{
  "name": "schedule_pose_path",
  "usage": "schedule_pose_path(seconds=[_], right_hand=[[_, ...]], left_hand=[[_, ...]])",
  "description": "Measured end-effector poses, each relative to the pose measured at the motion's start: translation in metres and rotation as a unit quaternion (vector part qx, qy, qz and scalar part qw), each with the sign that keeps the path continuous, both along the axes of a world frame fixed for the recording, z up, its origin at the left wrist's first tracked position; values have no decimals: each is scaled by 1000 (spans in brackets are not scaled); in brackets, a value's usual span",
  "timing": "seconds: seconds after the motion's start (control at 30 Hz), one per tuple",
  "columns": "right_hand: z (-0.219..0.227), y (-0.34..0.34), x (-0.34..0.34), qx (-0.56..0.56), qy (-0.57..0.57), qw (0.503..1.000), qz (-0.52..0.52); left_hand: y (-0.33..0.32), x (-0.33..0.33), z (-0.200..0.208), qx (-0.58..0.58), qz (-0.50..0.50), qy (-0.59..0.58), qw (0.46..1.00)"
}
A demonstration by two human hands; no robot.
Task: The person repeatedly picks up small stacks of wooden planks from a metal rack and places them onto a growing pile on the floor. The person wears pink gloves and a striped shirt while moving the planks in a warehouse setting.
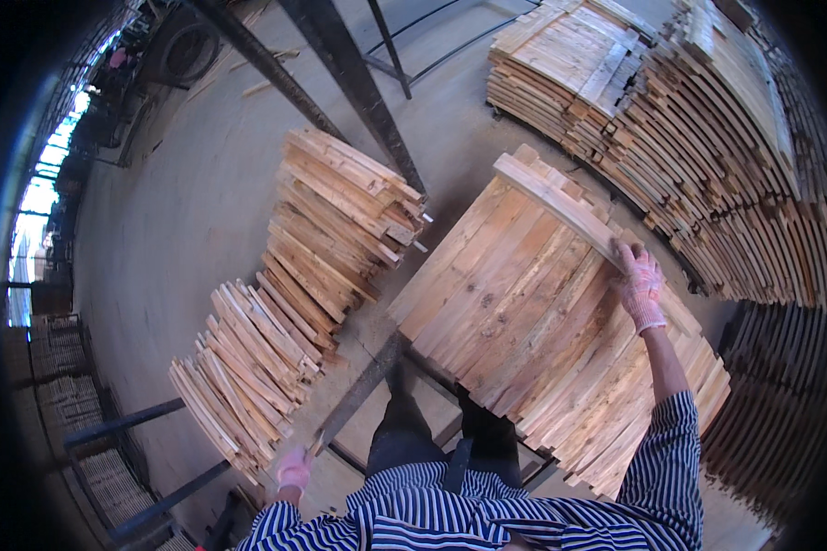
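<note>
My right hand, in a pinkish-white work glove, is closed on the near end of a narrow wooden batten. The batten lies across the far side of a row of flat wooden boards, placed side by side on top of a pile. On my left, my other gloved hand is low beside the near end of a heap of thin wooden strips. Its fingers look curled, next to a small brown piece; what they hold is too small to make out.
Thicker wooden pieces are heaped beyond the strips. Tall stacks of boarded panels stand at the right and far right. Dark metal posts rise ahead, and a metal frame bar runs between the heap and the boards. A wheel is far left.
</note>
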State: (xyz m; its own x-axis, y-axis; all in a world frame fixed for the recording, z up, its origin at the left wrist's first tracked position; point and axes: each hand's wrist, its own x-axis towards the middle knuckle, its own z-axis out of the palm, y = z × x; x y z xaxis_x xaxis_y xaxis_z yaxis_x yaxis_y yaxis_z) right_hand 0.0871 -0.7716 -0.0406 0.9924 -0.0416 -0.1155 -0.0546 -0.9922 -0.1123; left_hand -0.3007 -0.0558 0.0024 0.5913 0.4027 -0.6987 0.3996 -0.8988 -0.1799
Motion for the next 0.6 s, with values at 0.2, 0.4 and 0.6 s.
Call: schedule_pose_path(seconds=[0.2,0.4,0.6], right_hand=[[31,160,-18,242,-126,952,138],[20,411,44,247,131,943,182],[-152,539,97,64,103,988,99]], left_hand=[[42,-124,-1,84,60,312,944],[69,-181,-83,-66,71,142,985],[2,-76,-132,-357,532,-148,754]])
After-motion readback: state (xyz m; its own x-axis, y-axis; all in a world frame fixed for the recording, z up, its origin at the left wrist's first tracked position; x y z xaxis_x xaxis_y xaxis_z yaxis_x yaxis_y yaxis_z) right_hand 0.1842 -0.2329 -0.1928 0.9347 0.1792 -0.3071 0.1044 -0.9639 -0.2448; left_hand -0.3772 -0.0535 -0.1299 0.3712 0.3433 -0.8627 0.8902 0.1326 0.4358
